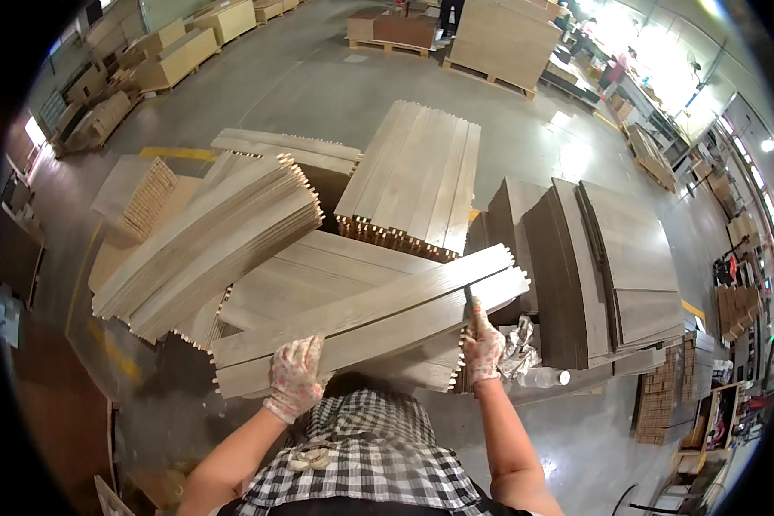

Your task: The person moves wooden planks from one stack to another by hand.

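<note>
Two long grey-brown slats with toothed ends lie side by side, slanting up to the right across a stack in front of me. My left hand (pixel 296 378), in a pink-spotted white glove, closes round the near edge of the nearer slat (pixel 378 331), toward its left end. My right hand (pixel 483 342), gloved alike, is closed at the same edge near the right end. Beside its raised finger a slim dark thing (pixel 468 297) stands against the slat; its kind cannot be made out. The farther slat (pixel 361 304) lies against the nearer one.
Bundles of slats stand at left (pixel 215 245) and beyond (pixel 413 176). Wider panels (pixel 632 258) are stacked at right. Crumpled silvery wrapping (pixel 520 348) and a clear bottle (pixel 543 377) lie by my right hand. Loaded pallets (pixel 503 43) stand farther off; people work at far right.
</note>
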Demonstrator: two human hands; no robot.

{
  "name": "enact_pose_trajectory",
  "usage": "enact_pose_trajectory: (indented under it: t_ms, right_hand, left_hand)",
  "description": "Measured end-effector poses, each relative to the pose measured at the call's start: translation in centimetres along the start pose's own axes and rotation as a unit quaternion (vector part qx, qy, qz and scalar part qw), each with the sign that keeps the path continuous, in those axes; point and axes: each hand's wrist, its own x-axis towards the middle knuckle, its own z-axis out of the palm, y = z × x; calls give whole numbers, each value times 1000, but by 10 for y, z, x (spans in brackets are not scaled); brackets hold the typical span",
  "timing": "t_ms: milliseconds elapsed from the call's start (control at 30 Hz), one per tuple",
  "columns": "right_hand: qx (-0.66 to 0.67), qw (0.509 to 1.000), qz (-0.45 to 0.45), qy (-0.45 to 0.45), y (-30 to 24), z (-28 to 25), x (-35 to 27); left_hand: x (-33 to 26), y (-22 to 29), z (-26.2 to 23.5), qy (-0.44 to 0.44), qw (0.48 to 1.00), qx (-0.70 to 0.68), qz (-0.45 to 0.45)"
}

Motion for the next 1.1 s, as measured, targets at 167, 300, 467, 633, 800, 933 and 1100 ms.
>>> enact_pose_trajectory:
  t_ms: [167,300,467,633,800,933,1100]
  right_hand:
    - [174,970,-157,-66,-97,49,-84]
    - [209,974,49,-77,-57,51,-55]
    - [273,959,-57,-52,-89,74,-84]
    - [68,980,-187,-6,-94,74,-94]
    - [153,978,-127,-61,-121,81,-107]
    - [206,952,-46,-224,-194,136,-180]
    - [75,992,-103,-13,-154,105,-128]
  left_hand:
    - [-5,-4,12,-10,1000,-19,-21]
    - [-14,-10,13,15,1000,-11,-5]
    - [-6,-7,3,29,997,-67,6]
    - [-63,-38,-21,144,972,-178,-52]
    - [-116,-85,-48,256,918,-239,-184]
    - [-137,-105,-53,259,904,-269,-210]
    - [-168,-128,-56,255,884,-319,-227]
